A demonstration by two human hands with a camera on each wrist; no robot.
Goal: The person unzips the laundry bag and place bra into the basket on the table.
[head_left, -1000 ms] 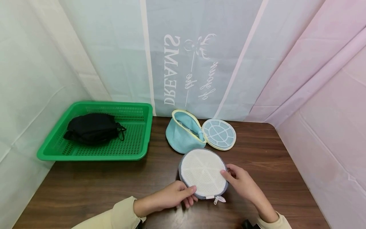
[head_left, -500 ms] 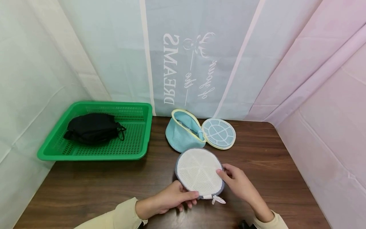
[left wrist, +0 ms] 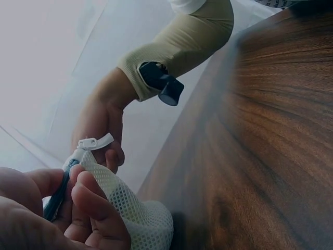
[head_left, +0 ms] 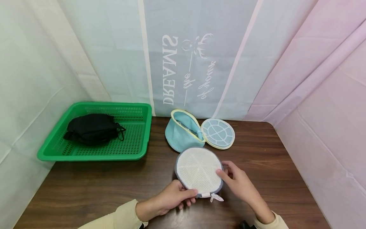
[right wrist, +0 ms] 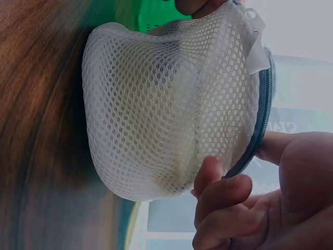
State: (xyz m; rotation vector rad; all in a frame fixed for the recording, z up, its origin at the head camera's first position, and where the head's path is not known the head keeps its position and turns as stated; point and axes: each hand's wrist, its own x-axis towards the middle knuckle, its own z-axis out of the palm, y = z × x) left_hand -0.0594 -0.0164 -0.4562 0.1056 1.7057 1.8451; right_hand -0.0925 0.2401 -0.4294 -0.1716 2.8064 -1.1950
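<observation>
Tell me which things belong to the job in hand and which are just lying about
In use:
white mesh bag, held by left hand and right hand

Apparently just lying about:
open blue mesh bag
green basket
black pouch

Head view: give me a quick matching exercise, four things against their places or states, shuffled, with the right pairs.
1. White mesh bag
2. Blue mesh bag
3. Black pouch
4. Green basket

A. Lying inside the basket
B. Perforated, open-topped, at the left
C. Pinched by the left hand and right hand
D. Lid folded open

Pairs: 1-C, 2-D, 3-A, 4-B
</observation>
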